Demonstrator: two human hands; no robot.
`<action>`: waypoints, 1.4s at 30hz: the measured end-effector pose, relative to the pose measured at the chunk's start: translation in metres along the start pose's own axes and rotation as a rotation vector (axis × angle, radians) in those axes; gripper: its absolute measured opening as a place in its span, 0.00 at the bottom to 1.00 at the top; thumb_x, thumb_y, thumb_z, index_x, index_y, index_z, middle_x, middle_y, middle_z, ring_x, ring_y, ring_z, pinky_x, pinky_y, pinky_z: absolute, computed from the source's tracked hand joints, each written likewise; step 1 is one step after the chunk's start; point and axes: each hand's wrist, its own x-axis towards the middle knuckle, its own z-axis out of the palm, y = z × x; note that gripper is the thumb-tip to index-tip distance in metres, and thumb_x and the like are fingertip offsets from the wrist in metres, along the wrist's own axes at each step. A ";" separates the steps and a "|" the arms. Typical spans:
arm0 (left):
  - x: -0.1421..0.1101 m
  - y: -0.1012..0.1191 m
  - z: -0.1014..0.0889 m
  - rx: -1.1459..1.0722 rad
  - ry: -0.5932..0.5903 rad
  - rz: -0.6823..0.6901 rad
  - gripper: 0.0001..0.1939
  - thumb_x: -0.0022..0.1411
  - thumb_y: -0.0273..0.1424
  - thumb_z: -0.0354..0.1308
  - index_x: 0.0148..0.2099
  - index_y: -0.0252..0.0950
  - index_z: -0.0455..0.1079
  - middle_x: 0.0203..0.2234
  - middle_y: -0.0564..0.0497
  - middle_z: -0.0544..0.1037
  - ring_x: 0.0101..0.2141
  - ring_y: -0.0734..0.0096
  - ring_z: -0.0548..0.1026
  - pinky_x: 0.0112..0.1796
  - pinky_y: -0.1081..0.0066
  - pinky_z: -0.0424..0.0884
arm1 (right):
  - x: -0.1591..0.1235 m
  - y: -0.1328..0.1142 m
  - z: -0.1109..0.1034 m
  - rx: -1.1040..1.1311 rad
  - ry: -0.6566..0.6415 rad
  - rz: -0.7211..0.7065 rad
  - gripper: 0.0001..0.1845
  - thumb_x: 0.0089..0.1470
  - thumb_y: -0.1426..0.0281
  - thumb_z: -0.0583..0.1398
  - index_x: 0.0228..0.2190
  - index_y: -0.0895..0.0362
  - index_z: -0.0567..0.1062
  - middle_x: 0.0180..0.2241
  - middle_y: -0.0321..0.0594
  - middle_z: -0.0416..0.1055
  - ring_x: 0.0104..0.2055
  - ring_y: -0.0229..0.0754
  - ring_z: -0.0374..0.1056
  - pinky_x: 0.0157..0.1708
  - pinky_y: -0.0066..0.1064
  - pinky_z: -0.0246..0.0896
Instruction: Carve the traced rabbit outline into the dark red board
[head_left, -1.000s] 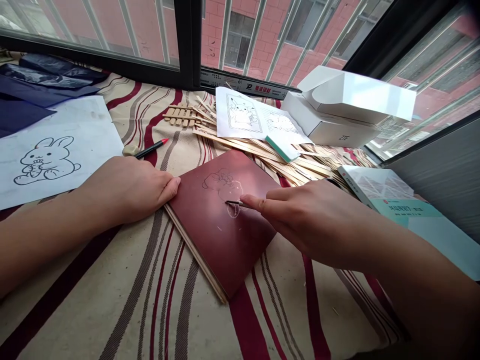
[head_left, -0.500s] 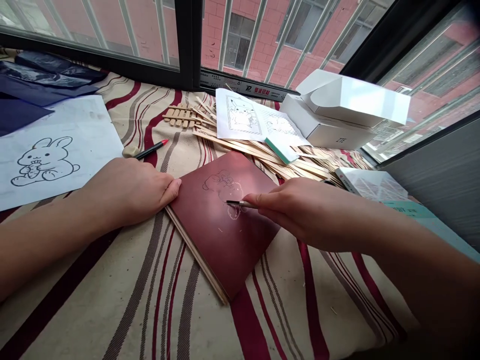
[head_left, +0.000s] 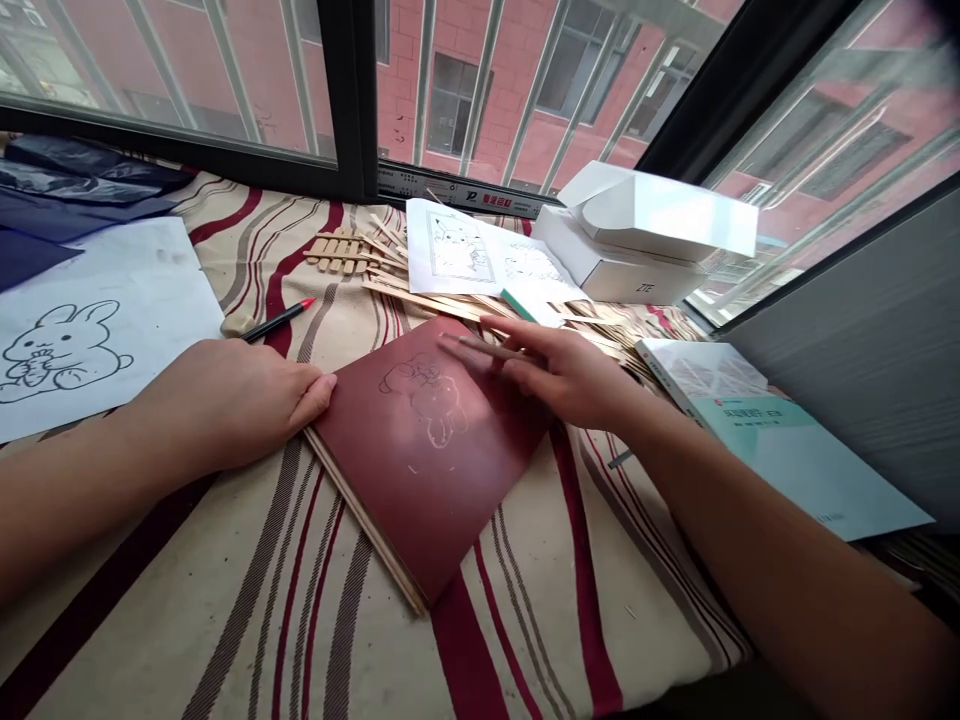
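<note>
A reddish-brown flat board (head_left: 442, 510) with a pale layered edge lies at an angle on the striped cloth. It bears a rabbit outline (head_left: 435, 395), upside down to me, partly in dark lines and partly in pale scratched ones. My left hand (head_left: 232, 400) is closed on the board's left corner, thumb on top. In my right hand (head_left: 574, 375), a slim pen-shaped carving tool (head_left: 487, 348) is pinched between the fingers. The tool points left over the board's far part, its tip blurred; I cannot tell whether it touches.
A paper with a rabbit drawing (head_left: 97, 340) lies at the left, near a red-tipped black marker (head_left: 279, 322). Behind the board are thin wood strips (head_left: 397, 292), printed sheets (head_left: 450, 250) and a white box (head_left: 637, 265). A pale green book (head_left: 780, 440) lies at the right.
My right hand has moved away from the rabbit's pale lines toward the board's far edge, its fingers loosening around the tool. My left hand keeps its hold. The whole view has shifted slightly.
</note>
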 end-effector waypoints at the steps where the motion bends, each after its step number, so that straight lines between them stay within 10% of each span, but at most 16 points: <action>1: 0.000 -0.001 0.000 -0.008 0.016 0.005 0.33 0.76 0.44 0.36 0.42 0.42 0.84 0.38 0.41 0.89 0.41 0.40 0.85 0.38 0.53 0.72 | 0.001 0.001 -0.002 0.016 -0.040 -0.038 0.34 0.67 0.69 0.58 0.72 0.58 0.73 0.51 0.49 0.84 0.44 0.47 0.79 0.51 0.43 0.74; 12: -0.006 -0.005 0.006 -0.054 0.179 0.058 0.32 0.78 0.43 0.38 0.31 0.42 0.79 0.30 0.42 0.87 0.31 0.47 0.83 0.30 0.59 0.65 | 0.012 0.005 0.004 -0.205 0.020 0.178 0.19 0.69 0.72 0.61 0.57 0.57 0.85 0.54 0.48 0.85 0.54 0.50 0.80 0.58 0.40 0.71; 16: -0.014 0.002 0.006 -0.014 0.350 0.071 0.31 0.80 0.45 0.36 0.44 0.39 0.80 0.38 0.39 0.86 0.41 0.47 0.83 0.35 0.56 0.72 | 0.019 -0.004 0.014 -0.294 0.003 0.203 0.24 0.70 0.72 0.60 0.64 0.60 0.80 0.61 0.57 0.79 0.64 0.58 0.75 0.61 0.44 0.66; 21: -0.021 0.029 0.016 -0.156 0.871 0.698 0.23 0.79 0.34 0.48 0.71 0.41 0.68 0.66 0.45 0.80 0.64 0.51 0.75 0.64 0.52 0.71 | 0.020 -0.008 0.014 -0.338 0.005 0.210 0.21 0.71 0.72 0.58 0.59 0.60 0.82 0.56 0.55 0.83 0.59 0.59 0.77 0.57 0.44 0.67; 32: -0.003 0.008 0.029 -0.202 0.875 0.769 0.19 0.78 0.24 0.47 0.58 0.42 0.77 0.55 0.46 0.86 0.62 0.54 0.76 0.62 0.54 0.71 | 0.035 0.009 0.006 -0.328 -0.091 0.158 0.18 0.70 0.73 0.59 0.55 0.53 0.84 0.46 0.41 0.84 0.45 0.42 0.78 0.45 0.30 0.67; 42: 0.002 -0.008 0.039 -0.213 0.843 0.690 0.18 0.74 0.23 0.47 0.52 0.40 0.78 0.57 0.44 0.85 0.65 0.51 0.75 0.64 0.49 0.72 | 0.079 -0.017 0.002 -0.560 -0.182 0.177 0.14 0.74 0.64 0.61 0.54 0.57 0.82 0.56 0.51 0.79 0.57 0.52 0.76 0.58 0.47 0.74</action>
